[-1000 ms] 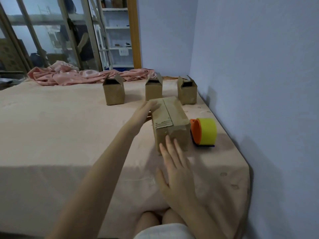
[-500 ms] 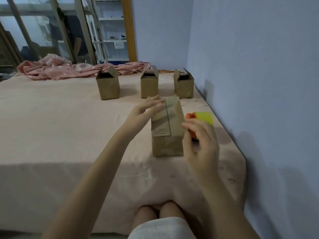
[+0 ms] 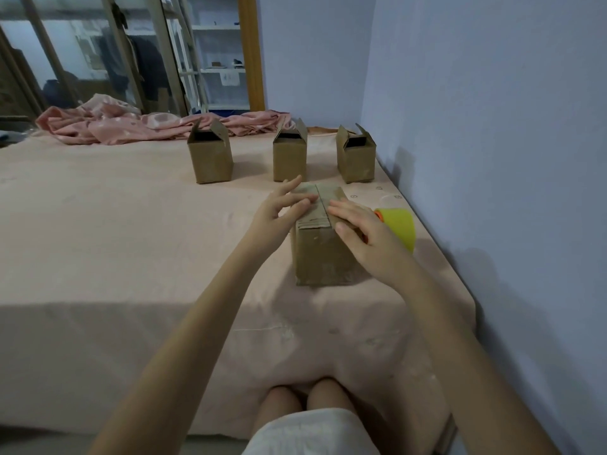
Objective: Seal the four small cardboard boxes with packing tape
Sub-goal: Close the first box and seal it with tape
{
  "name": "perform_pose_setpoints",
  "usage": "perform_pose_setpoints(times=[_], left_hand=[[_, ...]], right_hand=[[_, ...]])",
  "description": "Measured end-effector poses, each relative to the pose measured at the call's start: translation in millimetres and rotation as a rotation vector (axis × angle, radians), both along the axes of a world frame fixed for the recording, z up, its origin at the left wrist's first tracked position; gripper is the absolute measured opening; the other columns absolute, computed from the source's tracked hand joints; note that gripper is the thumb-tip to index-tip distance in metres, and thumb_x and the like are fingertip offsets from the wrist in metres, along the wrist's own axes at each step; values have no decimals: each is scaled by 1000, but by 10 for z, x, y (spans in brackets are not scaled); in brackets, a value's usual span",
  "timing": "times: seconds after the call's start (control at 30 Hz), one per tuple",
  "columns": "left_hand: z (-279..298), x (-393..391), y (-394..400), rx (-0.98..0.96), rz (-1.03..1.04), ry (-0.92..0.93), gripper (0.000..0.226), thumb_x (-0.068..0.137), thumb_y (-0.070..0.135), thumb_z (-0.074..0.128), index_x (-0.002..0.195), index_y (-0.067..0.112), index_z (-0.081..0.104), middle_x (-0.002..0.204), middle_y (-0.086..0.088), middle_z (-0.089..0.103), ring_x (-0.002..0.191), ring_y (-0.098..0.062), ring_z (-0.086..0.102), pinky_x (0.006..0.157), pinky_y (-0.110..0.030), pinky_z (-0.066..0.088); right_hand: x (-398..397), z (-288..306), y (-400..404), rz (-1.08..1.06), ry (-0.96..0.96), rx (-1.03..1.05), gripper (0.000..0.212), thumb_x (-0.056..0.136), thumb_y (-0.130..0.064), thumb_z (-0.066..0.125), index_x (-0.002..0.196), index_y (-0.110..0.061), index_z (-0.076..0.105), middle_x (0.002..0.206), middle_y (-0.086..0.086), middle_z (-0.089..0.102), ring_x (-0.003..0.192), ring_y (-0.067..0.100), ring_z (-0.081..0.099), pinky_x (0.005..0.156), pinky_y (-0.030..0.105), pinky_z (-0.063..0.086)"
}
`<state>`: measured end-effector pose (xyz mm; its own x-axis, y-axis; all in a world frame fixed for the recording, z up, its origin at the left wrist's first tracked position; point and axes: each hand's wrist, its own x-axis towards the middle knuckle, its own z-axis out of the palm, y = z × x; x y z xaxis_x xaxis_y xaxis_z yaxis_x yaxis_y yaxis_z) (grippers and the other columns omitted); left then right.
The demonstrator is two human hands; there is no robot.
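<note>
We had both hands flat on the near box [image 3: 323, 254], left hand [image 3: 279, 213] and right hand [image 3: 364, 238] with straight fingers pressing the flaps shut, gripping nothing. The flap seam ran straight away from us. The tape roll [image 3: 399, 226] sat just right of the box, nearer the right hand, so we figured that one would grab it.

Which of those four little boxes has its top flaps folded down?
The nearest box, under both hands, beside the tape roll. The three boxes behind it stand with flaps up.
</note>
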<state>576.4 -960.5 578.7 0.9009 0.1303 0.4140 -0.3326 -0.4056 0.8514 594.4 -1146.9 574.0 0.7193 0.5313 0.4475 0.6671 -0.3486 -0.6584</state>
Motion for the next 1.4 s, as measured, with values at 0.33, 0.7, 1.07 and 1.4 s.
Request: perform_pose_setpoints(times=[0.33,0.7,1.07,1.4], left_hand=[[-111,-255,-97,244,-41,-159,32,79,27,71,111,25,67,124,8,60,130,-6,40,107,-23,32],[-304,-262,-96,149,54,-269,26,82,20,70,108,21,69,124,3,62,132,-9,40,109,-35,35],[-309,-272,-126,115,-4,-219,41,87,23,64,125,33,52,132,19,49,139,-6,27,112,-34,31],[-151,-499,-194,231,16,-348,63,84,27,68,139,22,37,148,3,37,144,-14,18,114,-50,23]], right_hand=[[43,-163,76,-83,-314,15,36,94,-18,52,129,-9,55,135,4,52,130,18,42,107,25,32],[-137,-293,-82,-312,-453,120,53,88,-13,54,139,-6,38,147,8,36,137,18,29,113,31,26],[147,-868,-598,-455,187,117,42,79,-18,72,115,-21,51,106,-3,54,99,15,52,77,21,40],[-190,-155,-451,-406,-121,469,18,79,-20,71,91,-25,58,83,-20,62,76,-10,57,69,4,41]])
